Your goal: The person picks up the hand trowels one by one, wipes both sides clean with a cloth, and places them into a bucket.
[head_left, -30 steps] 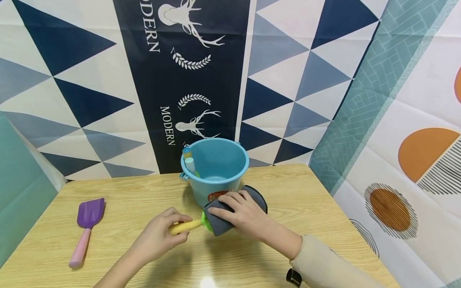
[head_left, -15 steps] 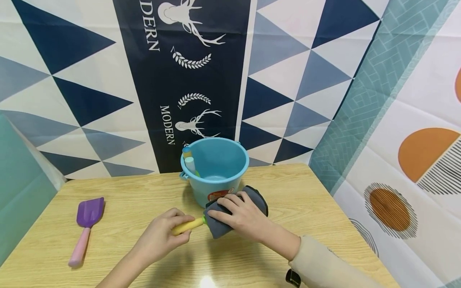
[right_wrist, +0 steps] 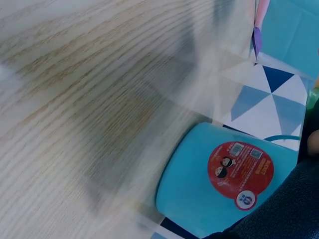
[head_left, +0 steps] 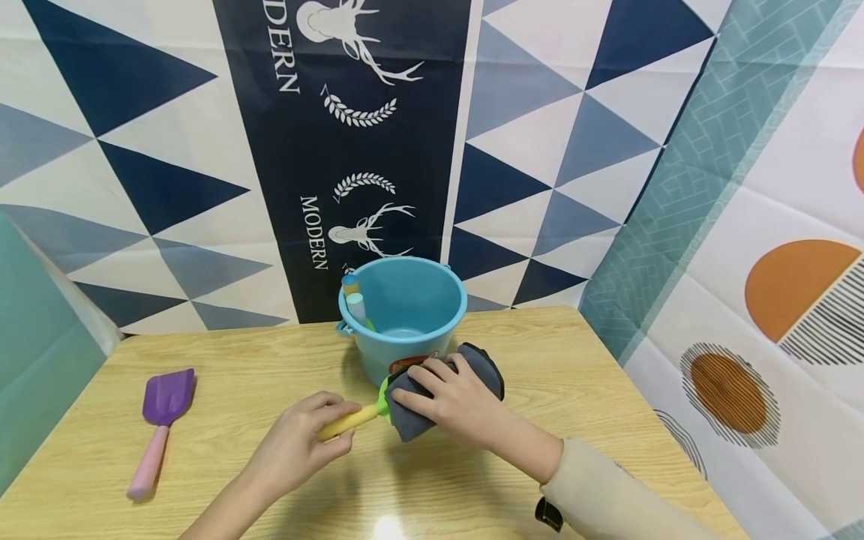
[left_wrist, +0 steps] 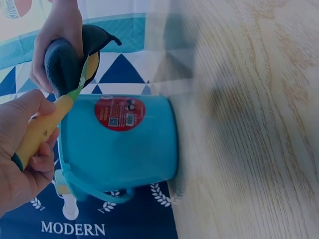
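Observation:
My left hand [head_left: 307,435] grips the yellow handle of a toy sand tool [head_left: 347,422], thumb and fingers round it. In the left wrist view the yellow handle [left_wrist: 42,127] runs into a thin green neck. A dark grey cloth [head_left: 482,375] covers the tool's head, so its shape is hidden. My right hand [head_left: 455,397] holds the cloth round that head, fingers bent over the top. Both hands are above the table, just in front of a blue bucket [head_left: 405,341]. In the right wrist view the dark cloth [right_wrist: 279,209] fills the lower right corner.
Two handle ends, one pale blue [head_left: 355,306] and one yellow with a blue tip, stick up inside the bucket's left side. A purple toy shovel [head_left: 166,397] with a pink handle lies at the left of the wooden table [head_left: 256,360]. Patterned cloths hang behind and at the sides.
The cloth slid toward my left hand half a second ago, nearly hiding the green neck, and has slid back, so more green shows now. Left hand and tool shifted only slightly.

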{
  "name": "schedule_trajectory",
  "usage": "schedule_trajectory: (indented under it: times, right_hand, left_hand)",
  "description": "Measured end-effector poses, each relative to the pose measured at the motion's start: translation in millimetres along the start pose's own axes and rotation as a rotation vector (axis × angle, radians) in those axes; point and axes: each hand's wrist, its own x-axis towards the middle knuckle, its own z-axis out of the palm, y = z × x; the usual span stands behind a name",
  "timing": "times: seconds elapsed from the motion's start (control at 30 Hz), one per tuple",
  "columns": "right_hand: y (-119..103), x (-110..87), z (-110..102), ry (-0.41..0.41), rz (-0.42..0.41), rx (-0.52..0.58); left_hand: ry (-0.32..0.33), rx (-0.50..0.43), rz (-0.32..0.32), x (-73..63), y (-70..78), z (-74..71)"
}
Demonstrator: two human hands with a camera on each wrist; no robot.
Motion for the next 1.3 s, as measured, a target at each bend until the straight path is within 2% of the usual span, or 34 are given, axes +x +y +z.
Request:
schedule_trajectory:
  times: [0.23, 0.37, 0.63, 0.8, 0.93, 1.17, 1.3]
  right_hand:
    - [7, -6.1, 4, 0.003, 0.034, -0.039]
    - [10, -8.1, 5, 0.039, 0.055, -0.055]
    - [11, -5.5, 6, 0.136, 0.080, -0.044]
    - [4, 2.3, 6, 0.191, 0.042, -0.040]
    - [0, 7.1, 6, 0.198, 0.004, -0.071]
    - [1, 6.7, 6, 0.160, -0.022, -0.102]
    - [4, 2.4, 7, 0.123, -0.023, -0.123]
  left_hand:
    - [0.036, 0.002, -0.026, -1.7, -5.2, 0.4]
    - [0.054, -0.021, -0.038, -2.9, -6.7, -0.2]
    - [0.007, -0.059, -0.092, -2.7, -6.9, 1.1]
    - [-0.008, -0.074, -0.071, -0.1, -5.1, 5.7]
    - [-0.006, -0.083, -0.051, 1.3, -3.1, 8.0]
    - [0.031, -0.060, 0.003, 1.4, -2.5, 9.2]
    - [0.045, -0.049, 0.007, -0.3, -4.3, 10.2]
